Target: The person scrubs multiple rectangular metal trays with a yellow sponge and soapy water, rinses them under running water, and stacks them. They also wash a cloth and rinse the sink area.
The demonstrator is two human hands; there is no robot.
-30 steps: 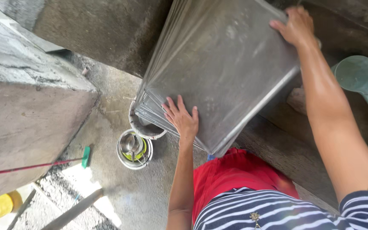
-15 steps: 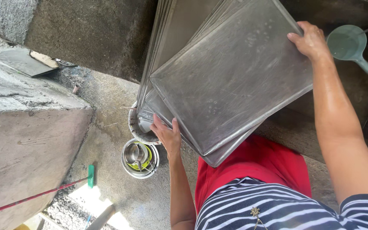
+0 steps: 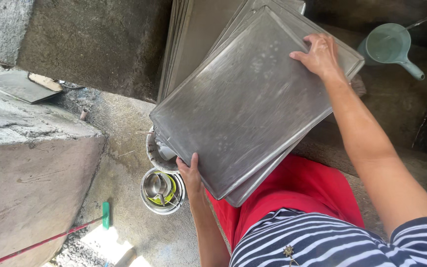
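A large rectangular metal tray (image 3: 248,99) lies tilted on top of other trays over my lap. My left hand (image 3: 192,175) grips its near corner, thumb on the tray's face. At the far edge, my right hand (image 3: 320,55) holds the upper corner with fingers curled over the rim. Several more trays (image 3: 184,44) lean upright behind it against the concrete wall. Below my left hand sits a small steel bowl (image 3: 162,190) with a yellow-green scrubber and metal cups inside. I wear red shorts and a striped shirt.
A teal plastic dipper (image 3: 390,45) rests at the top right. A concrete block (image 3: 30,163) rises on the left, with a red-handled brush with a green head (image 3: 105,215) on the wet floor beside it. A second bowl (image 3: 160,151) sits under the tray's edge.
The top tray has tipped from upright down toward my lap. My left hand shifted from flat on its face to gripping the lower corner. My right hand stayed on the top corner.
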